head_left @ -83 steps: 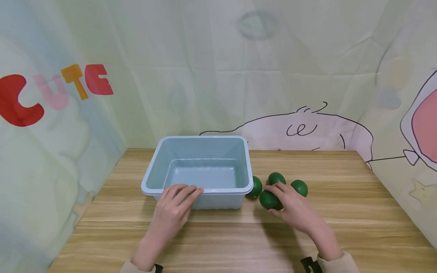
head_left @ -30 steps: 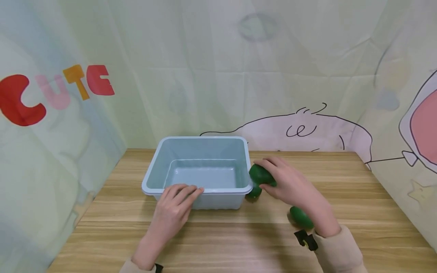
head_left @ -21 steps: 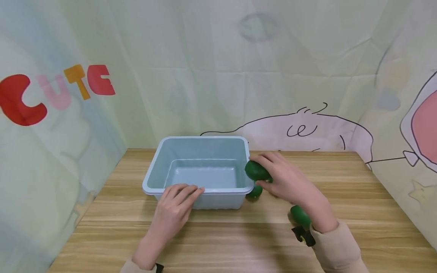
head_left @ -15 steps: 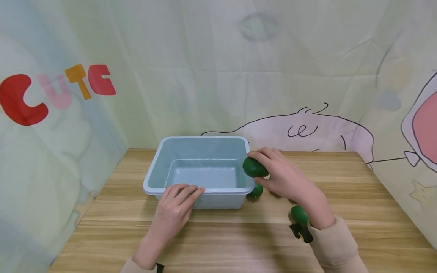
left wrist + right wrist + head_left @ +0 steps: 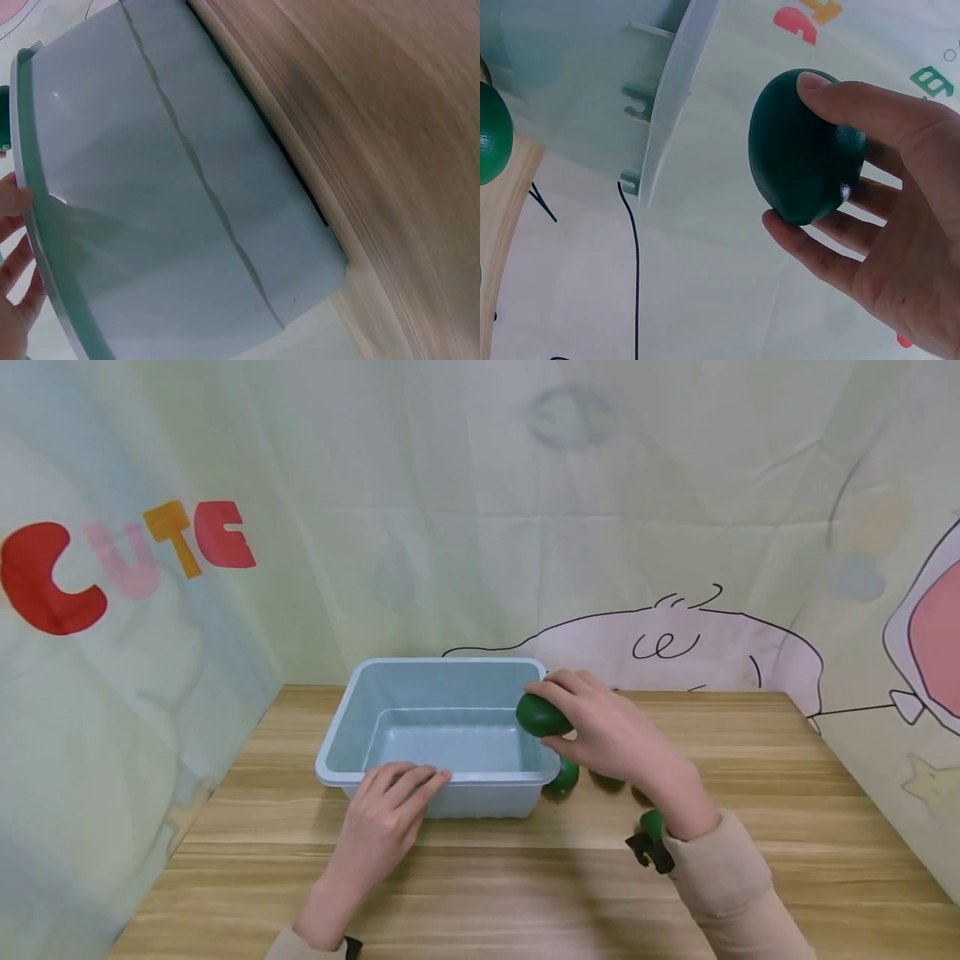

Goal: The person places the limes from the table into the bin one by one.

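A light blue plastic basin stands on the table. My left hand holds its front rim, with a digit over the rim and the other fingers behind it in the left wrist view. My right hand grips a dark green, lime-like fruit between thumb and fingers, and it overlaps the basin's right rim in the head view. The fruit has a smooth oval body in the right wrist view. Below the right hand, more green fruits lie on the table beside the basin, partly hidden by hand and forearm.
The wooden table has its far edge against a printed fabric backdrop. Another green fruit lies close to the right wrist strap. Fabric also hangs along both sides.
My right hand has picked up a green fruit and moved it up and left to the basin's right rim. The left hand has kept its place on the front rim.
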Available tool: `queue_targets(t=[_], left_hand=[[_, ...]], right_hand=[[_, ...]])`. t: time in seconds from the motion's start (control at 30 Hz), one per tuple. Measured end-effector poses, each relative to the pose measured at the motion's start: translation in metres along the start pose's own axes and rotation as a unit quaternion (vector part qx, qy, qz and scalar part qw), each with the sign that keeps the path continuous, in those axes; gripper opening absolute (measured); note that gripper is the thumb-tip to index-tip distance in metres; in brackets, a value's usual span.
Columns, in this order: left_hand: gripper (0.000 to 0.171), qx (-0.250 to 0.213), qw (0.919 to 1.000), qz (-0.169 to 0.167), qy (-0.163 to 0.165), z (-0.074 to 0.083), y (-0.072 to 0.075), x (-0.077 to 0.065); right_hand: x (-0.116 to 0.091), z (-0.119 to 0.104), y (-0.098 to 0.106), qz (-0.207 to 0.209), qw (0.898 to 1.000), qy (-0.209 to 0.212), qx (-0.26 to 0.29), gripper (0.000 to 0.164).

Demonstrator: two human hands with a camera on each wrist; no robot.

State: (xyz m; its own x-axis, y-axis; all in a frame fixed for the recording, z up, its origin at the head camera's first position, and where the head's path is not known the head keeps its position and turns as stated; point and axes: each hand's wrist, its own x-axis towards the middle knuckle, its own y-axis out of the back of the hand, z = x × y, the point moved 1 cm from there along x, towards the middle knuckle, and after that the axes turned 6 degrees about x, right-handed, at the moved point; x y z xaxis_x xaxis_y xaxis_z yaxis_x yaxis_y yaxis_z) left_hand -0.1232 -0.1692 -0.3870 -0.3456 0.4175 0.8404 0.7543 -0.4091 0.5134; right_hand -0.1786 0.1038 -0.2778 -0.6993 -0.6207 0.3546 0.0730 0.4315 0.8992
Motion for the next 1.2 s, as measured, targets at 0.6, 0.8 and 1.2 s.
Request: queue_targets(t=[0.6,0.8,1.2], left_hand=[[0.035,-0.005,0.9999,-0.007,0.006,0.0,0.0,0.0],[0.035,-0.006,1.0,-0.004,0.004,0.0,0.0,0.0],[0.035,-0.004,0.9999,-0.009,0.005,-0.001,0.0,-0.001]], right_hand=[[0.026,0.004,-0.007,-0.022,0.998,0.052,-0.016,0.056],[0.035,0.004,-0.009,-0.037,0.998,0.052,-0.02,0.057],[0.047,-0.001,-0.016,-0.057,0.995,0.068,-0.046,0.056]])
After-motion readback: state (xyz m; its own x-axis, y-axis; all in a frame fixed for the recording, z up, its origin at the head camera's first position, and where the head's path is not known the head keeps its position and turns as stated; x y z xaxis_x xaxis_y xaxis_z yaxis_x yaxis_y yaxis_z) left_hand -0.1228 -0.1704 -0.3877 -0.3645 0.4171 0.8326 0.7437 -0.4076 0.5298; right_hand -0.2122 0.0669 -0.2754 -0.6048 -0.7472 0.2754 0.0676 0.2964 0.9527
